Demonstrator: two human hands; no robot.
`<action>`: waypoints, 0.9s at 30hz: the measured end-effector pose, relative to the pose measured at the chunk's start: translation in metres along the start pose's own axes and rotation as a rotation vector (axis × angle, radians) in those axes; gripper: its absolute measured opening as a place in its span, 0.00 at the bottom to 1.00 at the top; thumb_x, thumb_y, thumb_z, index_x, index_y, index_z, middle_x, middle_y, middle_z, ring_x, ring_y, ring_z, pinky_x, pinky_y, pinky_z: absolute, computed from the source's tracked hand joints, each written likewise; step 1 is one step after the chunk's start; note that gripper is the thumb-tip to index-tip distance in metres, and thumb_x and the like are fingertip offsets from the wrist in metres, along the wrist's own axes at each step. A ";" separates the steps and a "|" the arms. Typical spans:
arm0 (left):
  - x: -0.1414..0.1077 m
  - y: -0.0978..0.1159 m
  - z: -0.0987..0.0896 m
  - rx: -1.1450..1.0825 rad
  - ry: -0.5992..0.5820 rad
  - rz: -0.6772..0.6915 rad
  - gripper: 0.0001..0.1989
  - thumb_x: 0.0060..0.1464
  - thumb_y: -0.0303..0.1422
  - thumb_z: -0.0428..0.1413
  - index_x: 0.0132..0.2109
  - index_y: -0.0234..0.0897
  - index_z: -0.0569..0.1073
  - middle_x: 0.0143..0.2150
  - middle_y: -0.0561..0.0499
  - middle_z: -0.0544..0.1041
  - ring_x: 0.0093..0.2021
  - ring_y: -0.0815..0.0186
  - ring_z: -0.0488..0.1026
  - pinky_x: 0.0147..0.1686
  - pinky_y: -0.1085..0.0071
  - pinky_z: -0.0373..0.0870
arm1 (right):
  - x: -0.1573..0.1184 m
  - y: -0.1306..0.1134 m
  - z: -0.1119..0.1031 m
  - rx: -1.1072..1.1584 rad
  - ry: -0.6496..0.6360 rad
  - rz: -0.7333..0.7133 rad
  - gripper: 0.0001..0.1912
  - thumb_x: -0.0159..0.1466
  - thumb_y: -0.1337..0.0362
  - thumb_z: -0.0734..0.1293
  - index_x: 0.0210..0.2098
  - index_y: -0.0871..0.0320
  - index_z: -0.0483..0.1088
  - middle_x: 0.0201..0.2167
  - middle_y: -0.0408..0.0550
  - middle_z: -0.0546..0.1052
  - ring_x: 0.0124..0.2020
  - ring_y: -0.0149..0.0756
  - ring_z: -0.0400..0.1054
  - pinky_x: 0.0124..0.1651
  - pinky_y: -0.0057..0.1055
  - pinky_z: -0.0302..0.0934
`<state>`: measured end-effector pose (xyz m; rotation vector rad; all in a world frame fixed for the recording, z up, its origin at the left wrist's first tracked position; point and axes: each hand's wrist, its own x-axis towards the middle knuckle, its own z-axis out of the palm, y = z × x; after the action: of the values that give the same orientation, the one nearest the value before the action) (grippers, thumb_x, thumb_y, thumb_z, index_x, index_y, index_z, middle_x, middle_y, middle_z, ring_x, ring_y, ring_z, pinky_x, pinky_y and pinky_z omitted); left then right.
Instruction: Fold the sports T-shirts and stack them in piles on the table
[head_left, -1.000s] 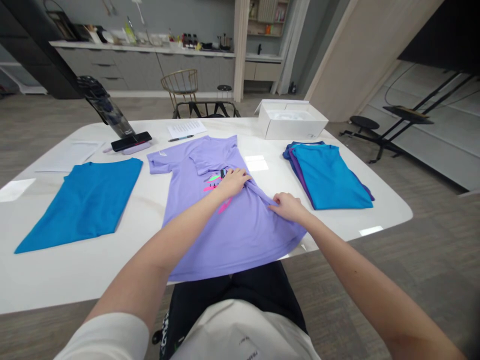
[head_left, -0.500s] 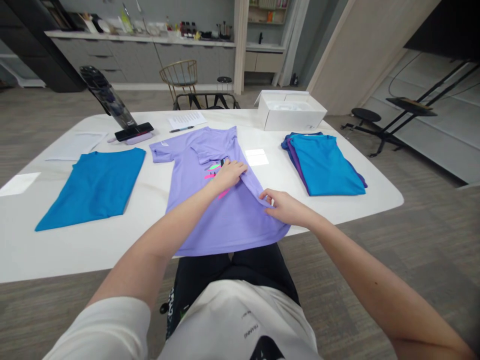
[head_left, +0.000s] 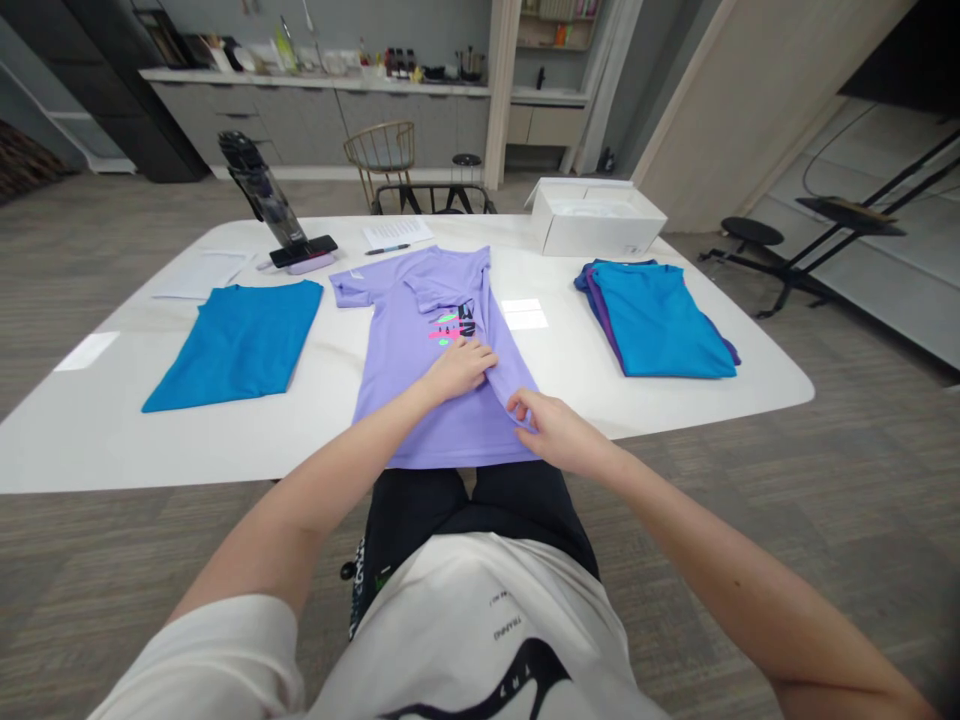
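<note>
Lilac shirt [head_left: 405, 365] runs near-far, right side folded in. Right hand [head_left: 559, 430] is nearer that edge, fingers curled, pinch unclear. Left hand [head_left: 459, 368] rests farther in, can't tell if gripping.

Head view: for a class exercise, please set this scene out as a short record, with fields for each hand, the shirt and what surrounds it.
Left hand: on the shirt's front
Right hand: at the shirt's right edge; grip unclear
Shirt: lilac, printed, one sleeve lying across the front
Left of shirt: blue garment
Right of shirt: garment pile, blue on top
Beyond: vacuum, pen, white box
</note>
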<state>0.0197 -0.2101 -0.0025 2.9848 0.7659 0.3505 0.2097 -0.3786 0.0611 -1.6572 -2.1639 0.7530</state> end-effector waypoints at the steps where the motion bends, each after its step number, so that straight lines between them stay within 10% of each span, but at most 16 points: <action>1: -0.005 0.002 -0.001 -0.022 -0.016 0.019 0.14 0.62 0.25 0.50 0.47 0.41 0.78 0.49 0.43 0.78 0.52 0.53 0.71 0.52 0.56 0.61 | 0.000 -0.001 0.002 0.019 -0.027 -0.028 0.14 0.65 0.68 0.68 0.50 0.53 0.70 0.41 0.45 0.78 0.37 0.36 0.73 0.40 0.28 0.61; 17: -0.045 0.037 -0.003 -0.081 -0.010 0.027 0.18 0.69 0.45 0.51 0.56 0.41 0.75 0.56 0.44 0.76 0.56 0.56 0.71 0.58 0.58 0.57 | 0.036 0.042 0.030 -0.130 -0.072 -0.029 0.07 0.67 0.62 0.71 0.45 0.54 0.75 0.28 0.39 0.75 0.32 0.34 0.70 0.36 0.27 0.54; 27: -0.063 0.063 -0.004 -0.227 -0.106 0.048 0.25 0.60 0.55 0.59 0.51 0.38 0.74 0.52 0.45 0.76 0.51 0.55 0.72 0.51 0.59 0.62 | 0.044 0.043 0.019 0.029 -0.420 -0.022 0.19 0.56 0.49 0.79 0.33 0.56 0.73 0.26 0.40 0.75 0.27 0.33 0.65 0.30 0.29 0.50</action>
<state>-0.0054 -0.2956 -0.0057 2.7858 0.6016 0.2595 0.2209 -0.3322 0.0181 -1.5659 -2.4223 1.2111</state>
